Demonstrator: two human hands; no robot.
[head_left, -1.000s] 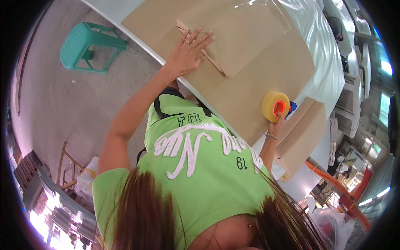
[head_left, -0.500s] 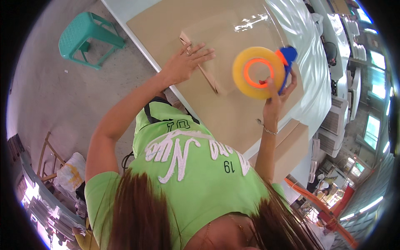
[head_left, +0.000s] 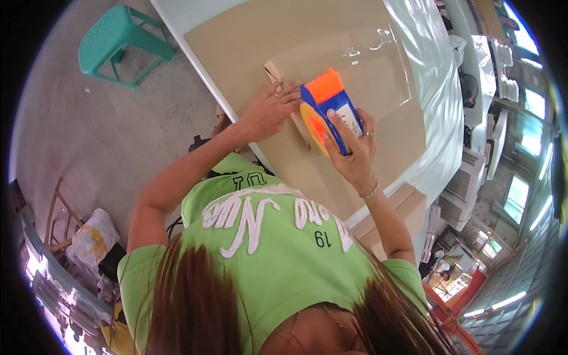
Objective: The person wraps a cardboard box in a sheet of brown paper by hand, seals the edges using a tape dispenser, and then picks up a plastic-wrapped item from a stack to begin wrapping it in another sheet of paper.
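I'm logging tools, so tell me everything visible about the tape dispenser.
The blue, plastic-looking tape dispenser has an orange end and a white label. It carries a yellow tape roll with an orange core. The right hand grips it tilted over brown cardboard; whether its end touches the left hand is unclear.

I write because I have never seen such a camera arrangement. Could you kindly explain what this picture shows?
There is no machine: these are a person's bare hands. One wide fisheye camera, worn on the head, looks down, so straight edges bend near the rim. Picture left is the person's left. On the white table lies flat brown material with a folded edge. The left hand lies by that fold, fingers outstretched. The right hand grips a blue and orange tape dispenser carrying a yellow roll.
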